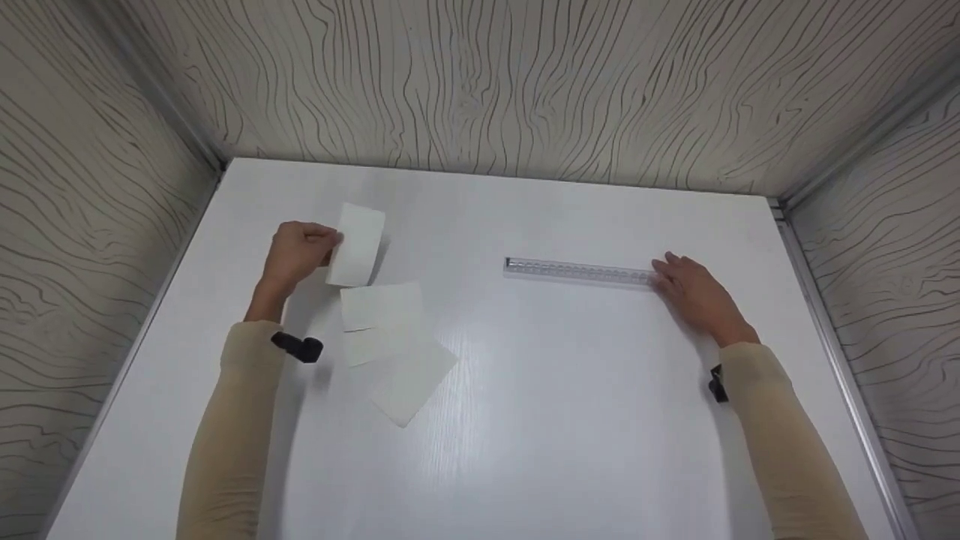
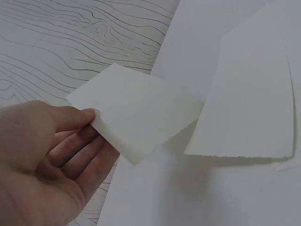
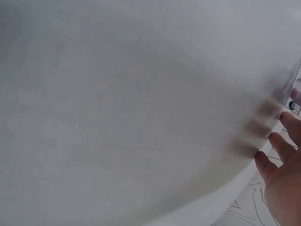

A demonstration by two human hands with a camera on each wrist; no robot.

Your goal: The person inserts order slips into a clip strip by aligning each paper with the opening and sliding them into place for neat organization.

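Observation:
My left hand (image 1: 296, 251) pinches a small off-white sheet of paper (image 1: 358, 244) by its edge, thumb on the near face. In the left wrist view this paper (image 2: 136, 110) is tilted above the tabletop. More paper pieces (image 1: 382, 307) lie just below it, overlapping; one (image 2: 249, 89) shows a rough, torn-looking edge. On the right, my right hand (image 1: 697, 292) holds the right end of a long, clear plastic strip (image 1: 577, 271) with a row of round shapes along it. The right wrist view shows that hand's fingertips (image 3: 273, 136) by the tabletop, the strip mostly out of frame.
A white table (image 1: 570, 420) fills the scene, with metal-framed panels in a wood-grain pattern (image 1: 465, 90) rising behind it and along both sides. A loose paper piece (image 1: 416, 382) lies nearest the front. Small black devices (image 1: 298, 347) are strapped at both wrists.

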